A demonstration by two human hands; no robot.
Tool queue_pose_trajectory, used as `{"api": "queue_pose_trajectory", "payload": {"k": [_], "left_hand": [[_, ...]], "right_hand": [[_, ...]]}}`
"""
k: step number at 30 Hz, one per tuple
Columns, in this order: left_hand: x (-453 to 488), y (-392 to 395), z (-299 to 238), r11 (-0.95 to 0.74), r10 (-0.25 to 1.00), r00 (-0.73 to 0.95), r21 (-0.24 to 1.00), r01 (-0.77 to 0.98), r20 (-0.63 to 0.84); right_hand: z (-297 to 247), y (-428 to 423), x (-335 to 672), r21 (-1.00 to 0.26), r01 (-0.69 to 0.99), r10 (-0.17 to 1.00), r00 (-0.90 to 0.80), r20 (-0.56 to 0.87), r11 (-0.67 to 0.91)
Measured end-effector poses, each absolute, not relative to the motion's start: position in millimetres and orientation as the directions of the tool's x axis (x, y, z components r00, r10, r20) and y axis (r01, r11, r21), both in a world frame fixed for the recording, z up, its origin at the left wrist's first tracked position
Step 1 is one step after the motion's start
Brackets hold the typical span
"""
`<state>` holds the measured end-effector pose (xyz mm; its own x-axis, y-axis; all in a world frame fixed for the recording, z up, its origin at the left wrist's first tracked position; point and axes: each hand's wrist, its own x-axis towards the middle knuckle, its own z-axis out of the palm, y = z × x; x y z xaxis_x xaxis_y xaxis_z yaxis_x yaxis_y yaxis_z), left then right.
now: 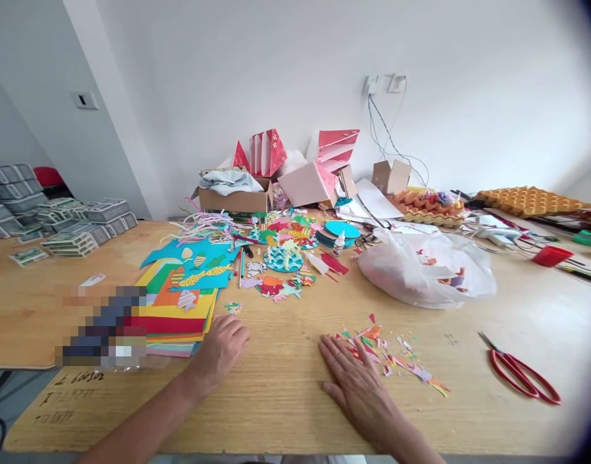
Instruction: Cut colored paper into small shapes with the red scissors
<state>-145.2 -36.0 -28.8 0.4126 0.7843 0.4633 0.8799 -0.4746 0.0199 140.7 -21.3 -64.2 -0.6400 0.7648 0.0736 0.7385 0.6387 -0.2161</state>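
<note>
My left hand (pixel 223 348) rests on the table beside the right edge of a stack of coloured paper (pixel 174 327); its fingers are curled in, and their inside is hidden. My right hand (pixel 356 383) lies flat with fingers stretched out, its fingertips at the left edge of a scatter of paper scraps (pixel 394 357). Small bits of cut paper (pixel 234 308) sit just beyond my left hand. On the stack are paper fish (pixel 191 279). Red-handled scissors (pixel 520 374) lie to the right, apart from my hand.
A white plastic bag (pixel 425 270) stands beyond the scraps. Farther back are cut-paper shapes (pixel 276 287), a glue bottle (pixel 339 244), blue discs (pixel 341 230), pipe cleaners (pixel 205 222) and a cardboard box (pixel 234 200). Egg trays (pixel 532 201) are at the back right, bundled stacks (pixel 73 241) at the left.
</note>
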Motion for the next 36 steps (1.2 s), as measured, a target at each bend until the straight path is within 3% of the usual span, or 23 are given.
{"api": "queue_pose_trajectory", "payload": {"k": [3,8,14,19,22,26,32,36], "left_hand": [[-139.9,-39.7,-24.8,-0.456,0.776,0.358,0.069,0.887,0.52],[-107.6,-49.2,-13.7,-0.556,0.748,0.371,0.214,0.803,0.55],[-98.7,-52.6,-14.3,-0.554,0.772,0.311,0.348,0.756,0.555],[-84.3,-54.6,-2.1,-0.601,0.754,0.319,0.406,0.689,0.575],[-86.8,-53.6,-3.3,-0.573,0.763,0.253,0.441,0.691,0.595],[-88.5,-41.1,-14.0,-0.533,0.775,0.224,0.422,0.733,0.591],[-58.6,-21.7,-7.7,-0.594,0.754,0.35,0.349,0.725,0.556],[-52.9,-26.0,-10.8,-0.56,0.783,0.342,0.35,0.751,0.52]], "right_hand": [[-66.7,-21.2,150.8,-0.17,0.802,0.82,-0.563,0.106,0.573],[-70.3,-25.2,153.6,-0.142,0.719,0.733,-0.666,0.14,0.68],[-69.5,-5.1,177.8,0.005,0.856,0.836,-0.505,0.214,0.517],[-69.0,-2.2,151.7,-0.031,0.773,0.76,-0.615,0.208,0.634],[-70.5,4.7,167.3,-0.033,0.823,0.813,-0.553,0.185,0.567],[-66.9,7.0,179.1,-0.019,0.898,0.888,-0.431,0.158,0.439],[-67.3,-8.2,157.2,-0.124,0.8,0.808,-0.573,0.137,0.587],[-66.1,11.2,192.7,-0.053,0.916,0.912,-0.388,0.13,0.398]]}}
